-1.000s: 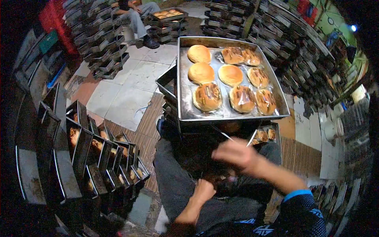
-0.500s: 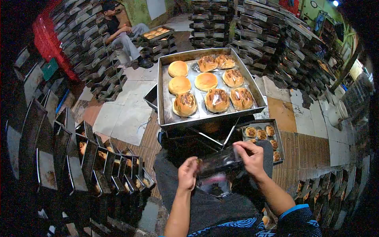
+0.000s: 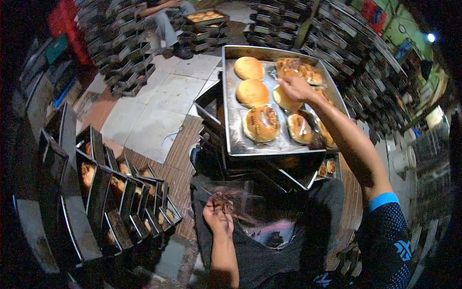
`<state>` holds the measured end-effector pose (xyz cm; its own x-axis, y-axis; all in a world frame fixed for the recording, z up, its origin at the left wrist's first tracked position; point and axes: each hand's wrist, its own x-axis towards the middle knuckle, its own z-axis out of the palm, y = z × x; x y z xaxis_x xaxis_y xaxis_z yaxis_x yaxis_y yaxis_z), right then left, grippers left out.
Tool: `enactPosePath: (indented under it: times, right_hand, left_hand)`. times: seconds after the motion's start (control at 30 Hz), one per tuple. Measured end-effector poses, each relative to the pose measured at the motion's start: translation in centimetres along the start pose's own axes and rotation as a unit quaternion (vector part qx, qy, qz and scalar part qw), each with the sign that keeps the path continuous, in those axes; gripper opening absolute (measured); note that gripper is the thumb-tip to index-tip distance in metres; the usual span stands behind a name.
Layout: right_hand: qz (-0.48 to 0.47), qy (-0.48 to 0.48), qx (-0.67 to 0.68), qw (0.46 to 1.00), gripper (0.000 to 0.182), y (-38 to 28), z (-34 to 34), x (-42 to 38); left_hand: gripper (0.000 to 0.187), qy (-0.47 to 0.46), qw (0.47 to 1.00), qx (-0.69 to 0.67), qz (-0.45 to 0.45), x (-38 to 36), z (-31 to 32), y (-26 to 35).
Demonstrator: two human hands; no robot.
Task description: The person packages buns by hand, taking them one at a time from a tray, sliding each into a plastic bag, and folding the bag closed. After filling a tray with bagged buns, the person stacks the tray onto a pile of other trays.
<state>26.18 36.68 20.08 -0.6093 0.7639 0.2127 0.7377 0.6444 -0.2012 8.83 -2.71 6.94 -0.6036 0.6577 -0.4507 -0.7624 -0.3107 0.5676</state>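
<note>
In the head view my left hand (image 3: 219,215) is low over my lap, its fingers closed on a clear plastic bag (image 3: 236,204) with brown print. My right hand (image 3: 297,89) reaches into the large metal tray (image 3: 274,150), its fingers on a plain round bun (image 3: 285,100) in the middle; part of that bun is hidden under the hand. Two more plain buns (image 3: 252,93) lie at the tray's left side. Several buns in printed clear wrappers, such as the wrapped bun (image 3: 261,124), lie around them. On my lap rests a plastic packet (image 3: 274,233) with a pink strip.
The tray sits on a stack of dark trays (image 3: 211,108). Tilted trays with buns (image 3: 120,185) are piled at left. A lower tray of wrapped buns (image 3: 328,167) shows at right. Farther back a person (image 3: 166,21) sits beside a tray of buns (image 3: 207,17).
My right hand has left the plastic bag and moved up and forward to the plain bun in the tray. My left hand keeps the bag, slightly lower. The view has turned and shifted.
</note>
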Motion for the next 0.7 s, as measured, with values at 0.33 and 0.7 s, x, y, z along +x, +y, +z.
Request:
enactPosePath:
  times: [0.33,0.7]
  right_hand:
    - [0.013,-0.047,0.043,0.998,0.066,-0.1,-7.3,-4.3]
    - [0.061,-0.006,0.418,0.906,0.040,-20.5,-7.0,-29.9]
  left_hand:
    - [0.005,-0.087,0.996,-0.025,-0.003,0.9,-2.2,-0.4]
    - [0.049,-0.232,0.842,0.420,0.246,-5.9,3.9,0.0]
